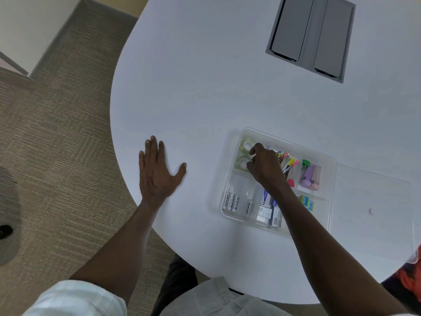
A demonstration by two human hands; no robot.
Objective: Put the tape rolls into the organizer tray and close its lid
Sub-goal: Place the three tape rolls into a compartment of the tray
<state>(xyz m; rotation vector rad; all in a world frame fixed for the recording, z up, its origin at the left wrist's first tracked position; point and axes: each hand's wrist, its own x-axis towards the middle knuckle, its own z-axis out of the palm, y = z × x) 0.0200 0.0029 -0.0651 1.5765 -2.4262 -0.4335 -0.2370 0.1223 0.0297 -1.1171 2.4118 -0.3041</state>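
Observation:
A clear plastic organizer tray point(230, 156) sits on the white table, right of centre. Two clear tape rolls lie in its far-left compartment: one at the back point(246, 144), one nearer point(241, 162). My right hand point(265, 167) reaches into the tray, its fingertips curled at the edges of both rolls; whether it grips either I cannot tell. My left hand point(157, 172) rests flat on the table, fingers spread, well left of the tray. The tray's clear lid point(373, 213) lies open, flat on the table to the right.
Other compartments hold batteries point(231, 201), small boxes point(265, 212), coloured clips point(288, 161), pastel tubes point(311, 176) and sticky notes point(307, 202). A grey recessed cable hatch point(312, 37) sits at the far side. The table's curved edge point(114, 133) runs on the left, with carpet beyond.

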